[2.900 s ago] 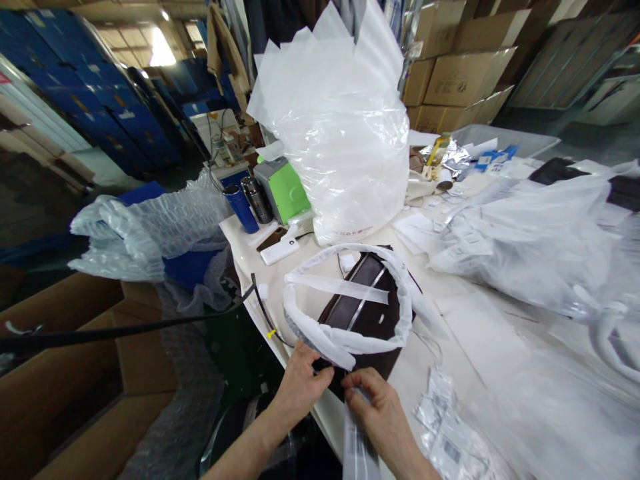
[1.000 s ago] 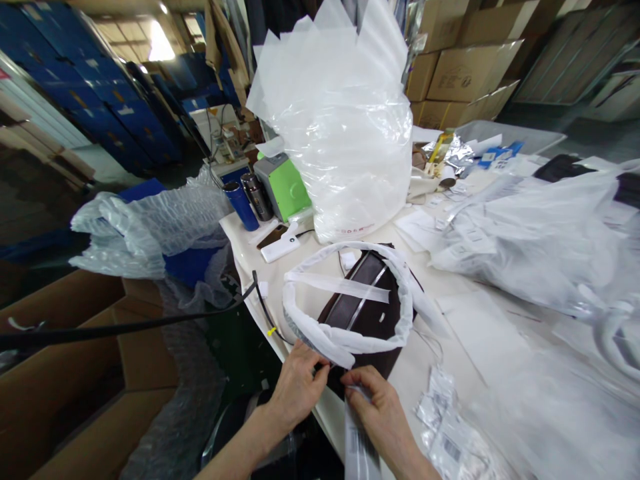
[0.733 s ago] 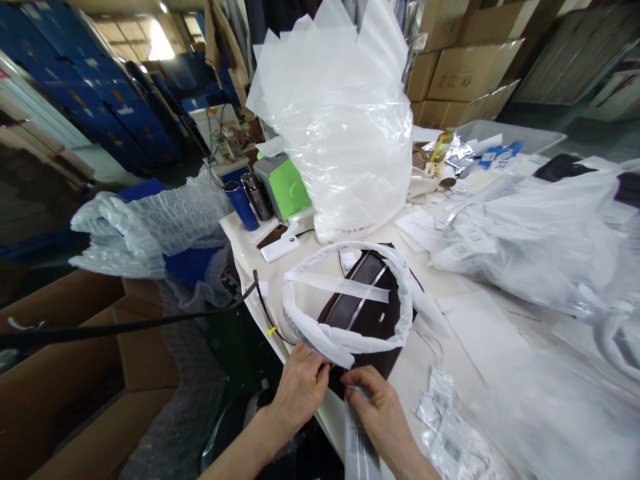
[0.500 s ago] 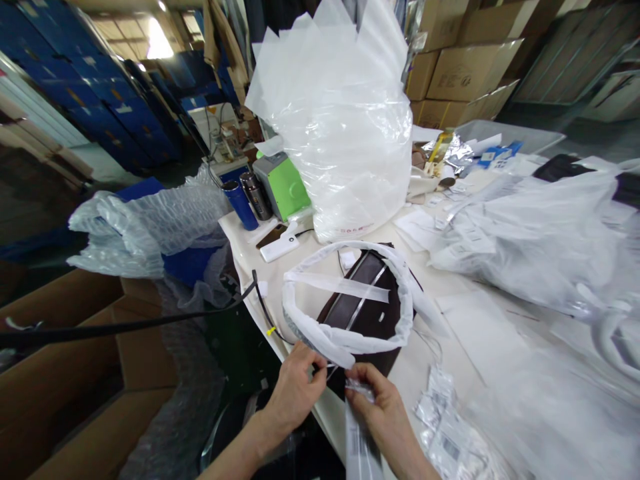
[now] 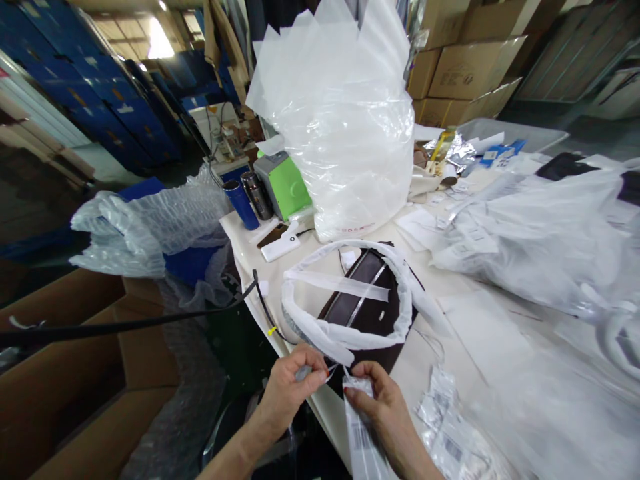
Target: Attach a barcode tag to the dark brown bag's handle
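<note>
At the table's near edge, my left hand [image 5: 296, 381] pinches a thin white string [image 5: 332, 371] between thumb and forefinger. My right hand [image 5: 377, 397] closes on the top of a clear plastic sleeve [image 5: 361, 433] with a barcode label, which hangs down over the edge. The string runs between the two hands, just below a strap wrapped in white tissue [image 5: 340, 348]. That wrapped strap forms a loop lying over a dark brown bag [image 5: 385, 313] with a zipper. The bag's near corner is partly hidden behind my hands.
A tall plastic bag of white foam sheets [image 5: 350, 147] stands behind. At left are a blue tumbler [image 5: 241, 205], a green-and-grey box [image 5: 287, 187] and an open carton [image 5: 145, 333]. Small barcoded packets [image 5: 445, 427] and plastic-wrapped goods [image 5: 540, 233] lie at right. A black strap [image 5: 150, 323] crosses the left.
My left hand has drawn slightly left and down, and more of the string shows between the hands. The sleeve in my right hand has shifted a little.
</note>
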Motion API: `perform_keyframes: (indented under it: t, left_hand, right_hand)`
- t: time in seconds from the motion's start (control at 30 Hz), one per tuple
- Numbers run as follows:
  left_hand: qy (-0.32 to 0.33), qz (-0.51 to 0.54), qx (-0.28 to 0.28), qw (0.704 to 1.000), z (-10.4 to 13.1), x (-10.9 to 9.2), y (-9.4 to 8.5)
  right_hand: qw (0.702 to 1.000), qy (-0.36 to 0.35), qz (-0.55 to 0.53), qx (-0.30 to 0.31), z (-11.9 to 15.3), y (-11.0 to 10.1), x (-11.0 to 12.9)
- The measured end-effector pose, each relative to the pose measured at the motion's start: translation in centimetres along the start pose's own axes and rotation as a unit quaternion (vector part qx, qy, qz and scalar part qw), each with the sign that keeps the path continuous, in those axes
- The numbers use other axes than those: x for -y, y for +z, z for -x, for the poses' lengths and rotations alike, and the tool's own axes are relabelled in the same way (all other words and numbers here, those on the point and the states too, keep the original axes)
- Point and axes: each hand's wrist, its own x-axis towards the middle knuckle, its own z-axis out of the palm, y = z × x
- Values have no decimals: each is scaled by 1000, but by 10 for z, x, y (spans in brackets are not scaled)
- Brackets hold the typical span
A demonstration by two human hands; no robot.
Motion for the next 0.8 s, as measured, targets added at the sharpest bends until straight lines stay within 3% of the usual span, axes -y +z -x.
perform_keyframes:
  t: [0.33,0.53,0.8]
  left_hand:
    - [-117,223,69,965,11,-11,5]
    - [-177,193,61,963,22,-5,4]
    - [-180,121,97,971,31,5,-2]
  right_hand:
    - [999,15,-35,17,2,-1,0]
    - [978,108,-155,85,11,-4,7]
    - [964,121,-198,131,14,-6,8]
